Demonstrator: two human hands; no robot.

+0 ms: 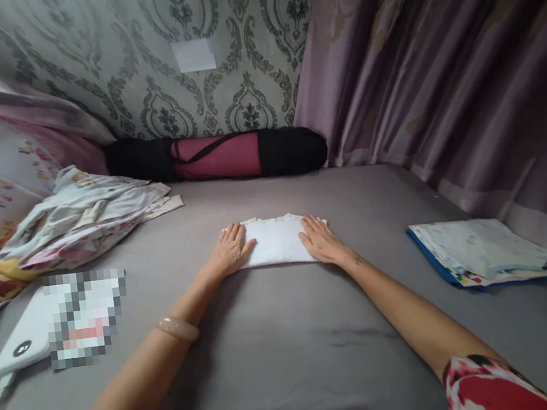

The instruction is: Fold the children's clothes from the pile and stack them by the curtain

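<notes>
A white folded cloth (280, 240), perhaps a garment, lies flat on the grey bed sheet (290, 348) in front of me. My left hand (232, 249) rests palm down on its left end, fingers stretched out and pointing away from me. On the right end lies my right hand (321, 239), also flat, with its thumb turned in toward the middle. Both palms hide the cloth's outer ends. Between the hands its smooth middle shows, with a slightly uneven far edge.
Folded clothes (486, 250) sit in a stack to the right. A rumpled clothing heap (92, 216) lies at the left, near a white device (26, 335) and a blurred-out item. Along the wall stretches a black and maroon bag (219, 157). Purple curtains (385, 54) hang at the right.
</notes>
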